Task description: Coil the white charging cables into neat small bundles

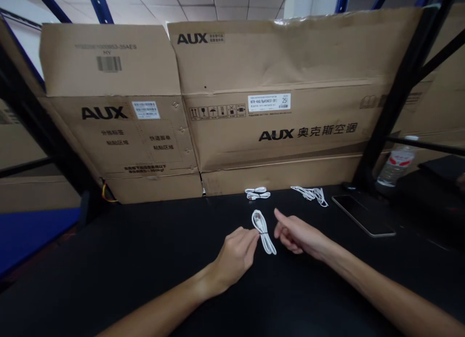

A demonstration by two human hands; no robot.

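2 hands on my feed: my left hand (235, 258) pinches a coiled white cable (263, 233), while my right hand (298, 235) stays released, just beside it.

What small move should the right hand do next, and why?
Probably the right hand should take the cable as well. The left hand seems to pinch the coil's upper end, while the right hand sits just beside it, apparently not touching, with its index finger pointing toward the coil.

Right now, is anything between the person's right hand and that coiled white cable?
Nothing visible: the right hand is just beside the coiled white cable, while the left hand touches the cable's other side.
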